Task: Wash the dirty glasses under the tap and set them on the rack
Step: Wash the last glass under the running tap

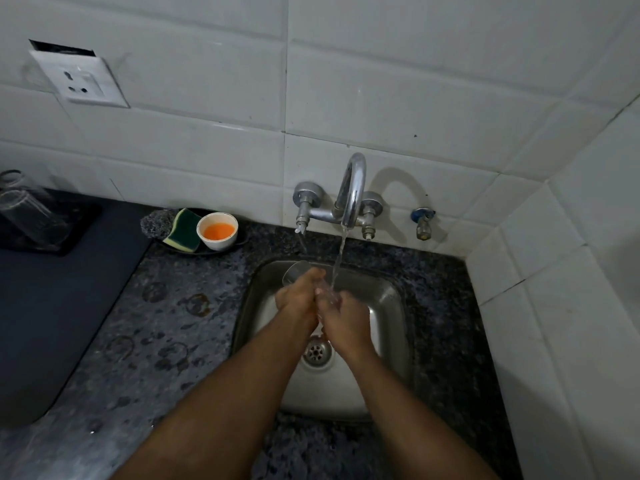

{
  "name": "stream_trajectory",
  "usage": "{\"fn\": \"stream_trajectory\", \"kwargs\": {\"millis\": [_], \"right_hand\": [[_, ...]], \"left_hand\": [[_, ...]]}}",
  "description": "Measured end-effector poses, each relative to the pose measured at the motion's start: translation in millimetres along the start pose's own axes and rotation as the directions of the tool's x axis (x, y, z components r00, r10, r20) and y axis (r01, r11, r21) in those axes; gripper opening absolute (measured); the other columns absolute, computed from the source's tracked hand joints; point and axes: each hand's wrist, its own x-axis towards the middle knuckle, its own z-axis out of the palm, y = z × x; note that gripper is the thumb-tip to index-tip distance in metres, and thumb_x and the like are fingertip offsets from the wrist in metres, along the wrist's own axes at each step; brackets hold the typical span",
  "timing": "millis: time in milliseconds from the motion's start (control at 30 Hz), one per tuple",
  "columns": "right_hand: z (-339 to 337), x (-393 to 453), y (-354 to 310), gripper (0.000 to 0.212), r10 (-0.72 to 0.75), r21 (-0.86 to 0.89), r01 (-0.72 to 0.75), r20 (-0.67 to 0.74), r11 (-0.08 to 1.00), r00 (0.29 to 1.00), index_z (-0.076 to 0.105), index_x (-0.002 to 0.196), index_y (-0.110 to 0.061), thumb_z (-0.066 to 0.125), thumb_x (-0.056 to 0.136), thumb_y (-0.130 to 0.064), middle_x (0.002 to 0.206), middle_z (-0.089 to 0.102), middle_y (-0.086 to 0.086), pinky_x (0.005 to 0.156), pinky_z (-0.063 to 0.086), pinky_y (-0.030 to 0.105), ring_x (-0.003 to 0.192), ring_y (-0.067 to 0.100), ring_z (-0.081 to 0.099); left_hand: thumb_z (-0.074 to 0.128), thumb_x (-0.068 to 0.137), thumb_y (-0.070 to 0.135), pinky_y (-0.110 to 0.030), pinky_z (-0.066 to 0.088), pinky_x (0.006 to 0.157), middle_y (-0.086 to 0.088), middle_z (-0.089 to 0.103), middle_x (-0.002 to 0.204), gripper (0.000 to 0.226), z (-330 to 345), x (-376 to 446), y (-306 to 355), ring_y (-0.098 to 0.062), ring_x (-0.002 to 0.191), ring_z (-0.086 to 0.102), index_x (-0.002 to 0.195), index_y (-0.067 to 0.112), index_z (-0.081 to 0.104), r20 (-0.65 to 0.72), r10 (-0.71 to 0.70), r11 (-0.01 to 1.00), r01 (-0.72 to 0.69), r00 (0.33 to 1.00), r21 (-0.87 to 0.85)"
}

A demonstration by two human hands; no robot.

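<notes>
Running from the tap (351, 188), water hits a glass (298, 271) over the sink (384, 299). Left hand (299, 296) and right hand (341, 315) both grip it.

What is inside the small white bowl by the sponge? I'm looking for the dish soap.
The white bowl holds an orange liquid that covers its bottom. Whether it is soap cannot be told. The sponge leans beside it, touching.

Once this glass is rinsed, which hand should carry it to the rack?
Left, probably: the left hand already holds the glass, and the rack sits at far left, on its side.
</notes>
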Motion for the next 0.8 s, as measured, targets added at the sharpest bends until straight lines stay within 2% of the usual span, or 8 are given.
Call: {"fn": "stream_trajectory", "kwargs": {"millis": [100, 200, 300, 433, 533, 633, 700, 800], "right_hand": [[-1, -4, -1, 0.042, 0.065, 0.092, -0.064, -0.006, 0.994, 0.998, 0.070, 0.092, -0.013, 0.061, 0.100, -0.053, 0.081, 0.073, 0.004, 0.061, 0.064, 0.044, 0.063, 0.016, 0.069], [-8, -8, -13, 0.045, 0.367, 0.562, -0.451, 0.263, 0.693, 0.892, 0.072, 0.109, -0.006, 0.057, 0.105, -0.048, 0.076, 0.070, 0.012, 0.046, 0.053, 0.032, 0.048, 0.016, 0.055], [-10, -4, -7, 0.045, 0.319, 0.444, -0.385, 0.219, 0.809, 0.922, 0.074, 0.105, -0.009, 0.057, 0.104, -0.051, 0.077, 0.075, 0.013, 0.054, 0.062, 0.039, 0.051, 0.025, 0.065], [-5, -1, 6, 0.041, -0.056, -0.033, 0.055, -0.036, 0.998, 0.998, 0.067, 0.083, -0.020, 0.063, 0.095, -0.060, 0.076, 0.074, 0.003, 0.064, 0.064, 0.052, 0.067, 0.023, 0.074], [-6, -1, -1, 0.046, 0.143, 0.237, -0.147, 0.032, 0.960, 0.989, 0.073, 0.091, -0.012, 0.063, 0.098, -0.057, 0.071, 0.072, 0.002, 0.057, 0.064, 0.047, 0.057, 0.019, 0.068], [-11, -4, -16, 0.045, 0.377, 0.541, -0.472, 0.284, 0.696, 0.881, 0.074, 0.112, -0.007, 0.059, 0.103, -0.049, 0.078, 0.074, 0.012, 0.049, 0.058, 0.034, 0.053, 0.019, 0.059], [-12, -1, -16, 0.049, 0.344, 0.472, -0.435, 0.270, 0.766, 0.899, 0.074, 0.108, -0.007, 0.059, 0.102, -0.052, 0.078, 0.075, 0.013, 0.052, 0.061, 0.037, 0.053, 0.022, 0.064], [-8, 4, -11, 0.051, 0.159, 0.123, -0.162, 0.031, 0.979, 0.987, 0.074, 0.085, -0.011, 0.066, 0.093, -0.061, 0.074, 0.076, 0.011, 0.061, 0.065, 0.051, 0.063, 0.029, 0.075]], "left_hand": [[0.091, 0.068, 0.012, -0.030, 0.058, 0.056, -0.016, 0.077, 0.089, 0.043, 1, -4, 0, -0.024, 0.064, 0.075, 0.104, -0.002, 0.073, 0.035, -0.041, 0.999, 0.042, 0.999, -0.002], [0.092, 0.067, 0.020, -0.035, 0.060, 0.055, -0.017, 0.077, 0.098, 0.051, -1, -3, 4, -0.030, 0.078, 0.077, 0.110, 0.002, 0.073, 0.050, -0.072, 0.997, 0.071, 0.996, 0.032], [0.090, 0.068, 0.018, -0.034, 0.060, 0.053, -0.017, 0.078, 0.098, 0.052, 1, -7, 4, -0.028, 0.076, 0.078, 0.114, 0.002, 0.072, 0.060, -0.060, 0.998, 0.058, 0.996, 0.035], [0.092, 0.064, 0.016, -0.039, 0.066, 0.063, -0.019, 0.079, 0.094, 0.052, 8, -9, 4, -0.028, 0.072, 0.079, 0.109, -0.003, 0.072, 0.043, -0.039, 0.999, 0.038, 0.998, 0.026], [0.094, 0.056, 0.022, -0.041, 0.064, 0.060, -0.017, 0.078, 0.096, 0.066, 8, -5, 6, -0.029, 0.074, 0.078, 0.115, 0.002, 0.071, 0.066, -0.066, 0.998, 0.064, 0.996, 0.022], [0.094, 0.036, 0.029, -0.042, 0.060, 0.062, -0.013, 0.077, 0.100, 0.091, 6, 16, 1, -0.029, 0.078, 0.076, 0.122, 0.008, 0.072, 0.080, -0.087, 0.996, 0.087, 0.993, 0.007], [0.094, 0.037, 0.028, -0.040, 0.060, 0.063, -0.013, 0.076, 0.096, 0.090, 4, 6, 4, -0.028, 0.073, 0.075, 0.121, 0.005, 0.072, 0.087, -0.073, 0.997, 0.074, 0.993, -0.004], [0.094, 0.063, 0.016, -0.039, 0.064, 0.067, -0.016, 0.077, 0.088, 0.051, 3, -11, 9, -0.026, 0.068, 0.076, 0.106, -0.003, 0.074, 0.071, 0.000, 0.999, -0.003, 0.997, 0.033]]}}
